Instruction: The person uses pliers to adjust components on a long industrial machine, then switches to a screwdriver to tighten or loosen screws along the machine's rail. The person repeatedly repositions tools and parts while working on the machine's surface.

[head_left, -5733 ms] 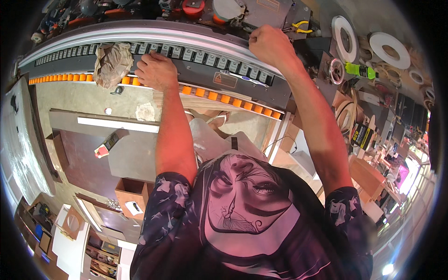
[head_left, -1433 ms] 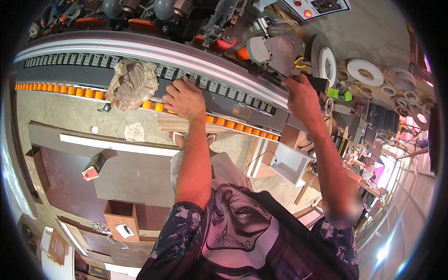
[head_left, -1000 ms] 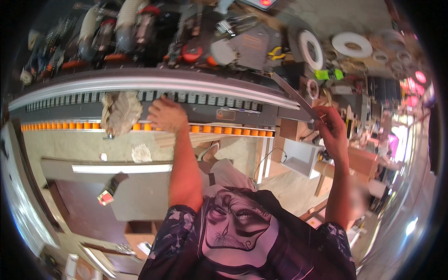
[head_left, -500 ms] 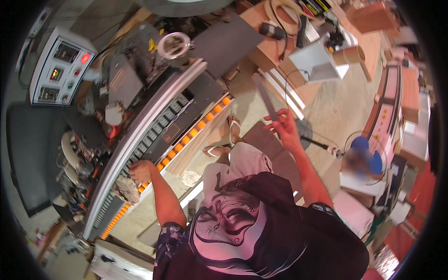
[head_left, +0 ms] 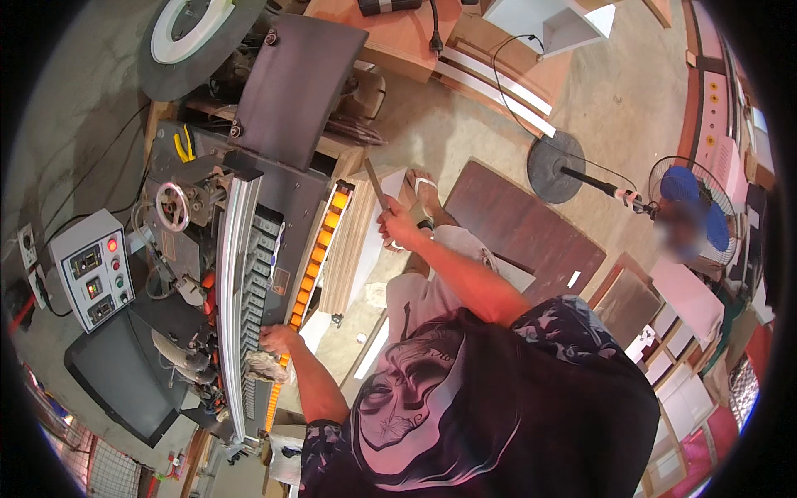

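On the edge of a long machine bed point(head_left: 278, 249), my left hand point(head_left: 282, 339) rests with curled fingers against a crumpled pale cloth point(head_left: 266, 367). The cloth hangs beside the fingers, over the row of dark track pads point(head_left: 259, 274) and the orange rollers point(head_left: 314, 270). My right hand point(head_left: 400, 226), held out in front of my legs, grips a thin, flat, brownish strip point(head_left: 375, 184) by its lower end. The strip points up and away, close to the far end of the roller row. Part of its lower end is hidden by my fingers.
A white control box point(head_left: 93, 267) with lit buttons stands left of the machine. Stacked boards point(head_left: 353, 249) lean beside the rollers. A dark brown panel point(head_left: 523, 224) lies on the floor by my feet. To the right is a pedestal fan point(head_left: 693, 207) with a round base point(head_left: 554, 166).
The view has turned. My right hand has come leftward, nearer to the machine, with the strip still in it. My left hand stays at the bed with the cloth.
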`<state>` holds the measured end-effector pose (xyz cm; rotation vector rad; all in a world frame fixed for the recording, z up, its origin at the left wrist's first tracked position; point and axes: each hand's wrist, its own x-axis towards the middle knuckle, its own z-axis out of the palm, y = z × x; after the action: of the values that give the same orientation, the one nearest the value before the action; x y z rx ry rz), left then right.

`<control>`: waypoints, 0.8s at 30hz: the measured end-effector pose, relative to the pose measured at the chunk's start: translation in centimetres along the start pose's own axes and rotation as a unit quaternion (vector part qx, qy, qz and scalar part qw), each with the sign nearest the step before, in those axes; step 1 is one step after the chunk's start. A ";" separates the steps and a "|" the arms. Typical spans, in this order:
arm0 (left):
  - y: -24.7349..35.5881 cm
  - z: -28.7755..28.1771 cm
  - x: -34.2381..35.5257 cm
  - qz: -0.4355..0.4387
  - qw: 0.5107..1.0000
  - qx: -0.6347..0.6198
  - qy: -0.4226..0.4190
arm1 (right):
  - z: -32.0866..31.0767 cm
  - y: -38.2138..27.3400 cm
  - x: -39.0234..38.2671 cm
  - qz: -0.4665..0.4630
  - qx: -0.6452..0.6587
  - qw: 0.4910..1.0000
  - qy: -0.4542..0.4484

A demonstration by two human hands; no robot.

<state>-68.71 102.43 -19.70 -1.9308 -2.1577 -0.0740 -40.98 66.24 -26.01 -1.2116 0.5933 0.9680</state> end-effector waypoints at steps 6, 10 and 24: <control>1.9 -1.3 -1.5 -0.003 1.000 0.023 0.006 | 4.7 0.5 4.2 0.036 0.152 0.986 0.059; 2.1 -0.5 -1.8 -0.001 0.997 0.072 0.042 | 6.4 -0.7 5.5 0.030 0.170 0.978 0.118; 2.7 -2.1 -3.0 0.059 0.994 -0.023 0.090 | 9.8 5.7 3.9 -0.149 -0.209 0.962 0.091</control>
<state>-65.42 99.42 -18.70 -1.9891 -1.9394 -0.2693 -45.10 77.04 -29.31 -1.7259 0.3388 0.7479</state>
